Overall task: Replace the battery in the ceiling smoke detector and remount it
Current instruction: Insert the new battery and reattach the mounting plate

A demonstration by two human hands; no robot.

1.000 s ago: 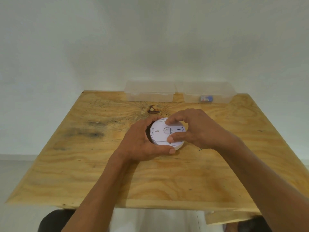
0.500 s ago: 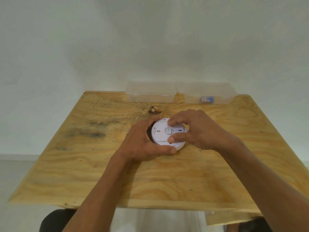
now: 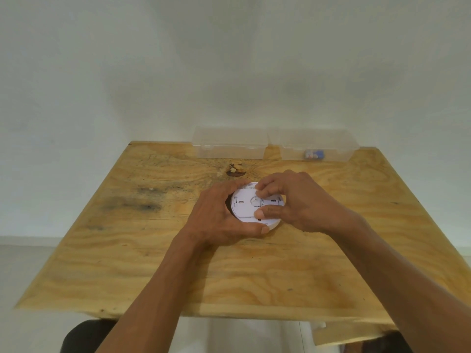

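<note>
A round white smoke detector [image 3: 246, 206] lies back-side up near the middle of the plywood table [image 3: 153, 263]. My left hand [image 3: 219, 217] grips its left rim, thumb along the near edge and fingers curled over the far edge. My right hand [image 3: 293, 202] comes in from the right and pinches the flat white back plate between thumb and forefinger. The detector's right side is hidden under that hand. A small blue and white battery [image 3: 314, 154] lies inside the right clear box.
Two clear plastic boxes stand at the table's far edge against the white wall: the left box [image 3: 229, 146] and the right box [image 3: 318, 147]. A dark knot [image 3: 235, 170] marks the wood just behind the detector. A dark stool [image 3: 86, 337] shows below the near edge.
Both hands keep their hold on the detector. The right forefinger has shifted slightly over the back plate; the detector stays in the same spot.
</note>
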